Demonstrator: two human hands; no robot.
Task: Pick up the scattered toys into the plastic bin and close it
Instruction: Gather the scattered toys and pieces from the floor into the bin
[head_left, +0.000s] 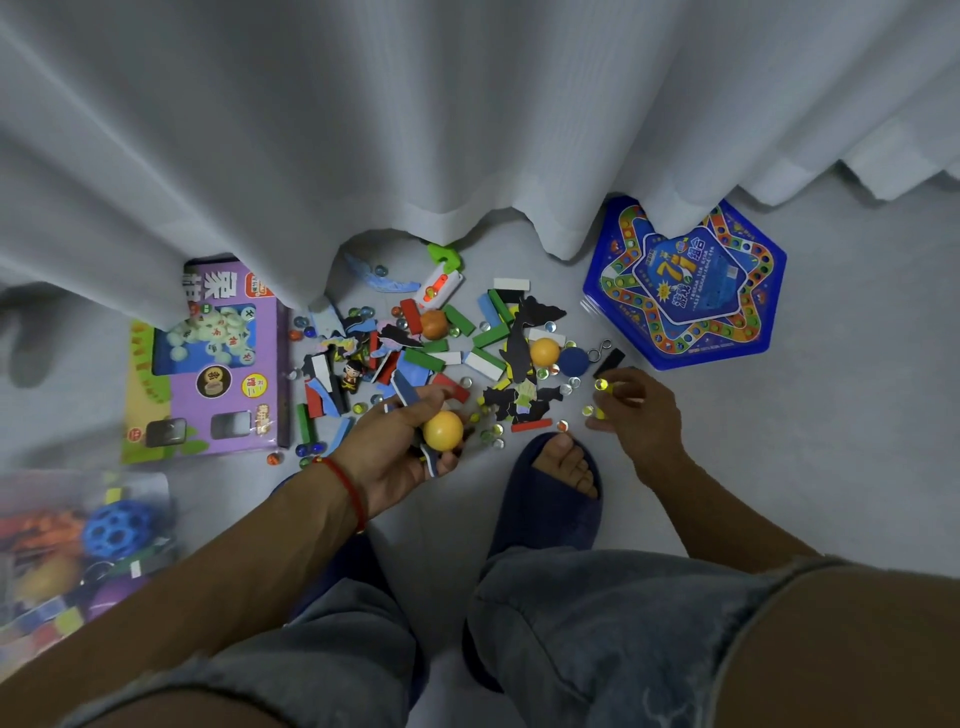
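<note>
Left hand (400, 447) grips an orange ball (442, 430) and flat pieces; right hand (636, 410) pinches yellow marbles (601, 385). Beyond it, a blue game box (685, 291) reads "7". Plastic bin (78, 545) sits left of the left hand.

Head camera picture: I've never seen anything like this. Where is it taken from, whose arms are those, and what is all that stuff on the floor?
There is no machine here. A person wears a wide-angle camera on the head, looking down at their own arms, knees and a slippered foot.

On the grey floor lies a pile of scattered toys: coloured blocks, dark puzzle pieces, glass marbles and an orange ball. A purple game box sits left, a blue star-patterned board game right, both partly under a white curtain. The plastic bin, already holding toys, is at lower left.

The left hand holds a yellow ball and some flat pieces. The right hand pinches a marble.
</note>
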